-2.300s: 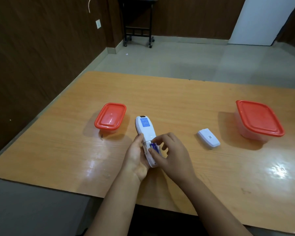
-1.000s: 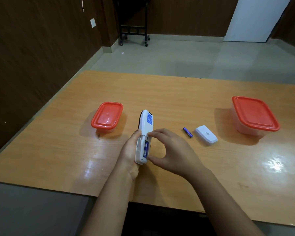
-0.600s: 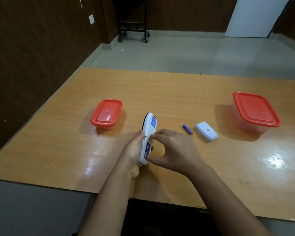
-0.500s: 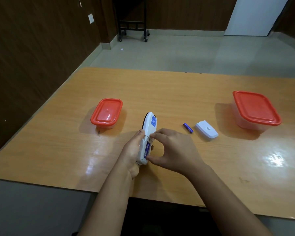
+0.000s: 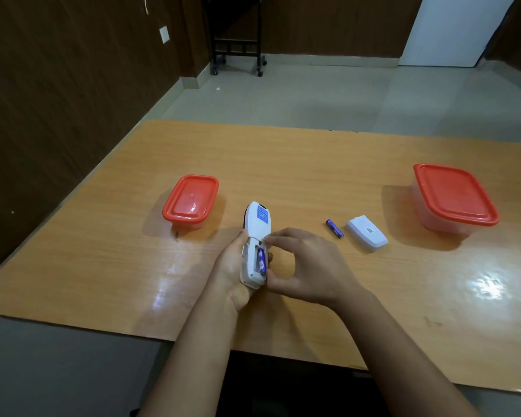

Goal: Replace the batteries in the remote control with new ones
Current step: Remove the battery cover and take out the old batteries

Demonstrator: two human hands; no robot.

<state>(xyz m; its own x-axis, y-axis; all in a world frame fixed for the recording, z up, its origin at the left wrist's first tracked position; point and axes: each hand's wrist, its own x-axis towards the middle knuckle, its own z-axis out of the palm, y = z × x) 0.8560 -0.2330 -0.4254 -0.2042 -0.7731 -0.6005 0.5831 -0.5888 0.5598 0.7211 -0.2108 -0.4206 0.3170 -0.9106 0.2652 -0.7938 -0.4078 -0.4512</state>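
The white remote control (image 5: 257, 227) lies back-up in my left hand (image 5: 232, 272), which grips it from the left side and below. Its battery bay is uncovered and one blue battery (image 5: 261, 261) sits in the right slot. My right hand (image 5: 304, 266) pinches that battery, index fingertip at its far end and thumb at its near end. A second blue battery (image 5: 334, 228) lies loose on the table to the right. Beside it rests the white battery cover (image 5: 367, 237).
A small red-lidded container (image 5: 190, 201) stands left of the remote; a larger one (image 5: 453, 198) stands at the far right. The wooden table (image 5: 283, 164) ends just below my wrists. A black wheeled stand (image 5: 236, 34) is on the floor beyond.
One battery has left the bay and now lies on the table by the cover. The remote turned slightly in my left hand; my right fingers stay on the remaining battery.
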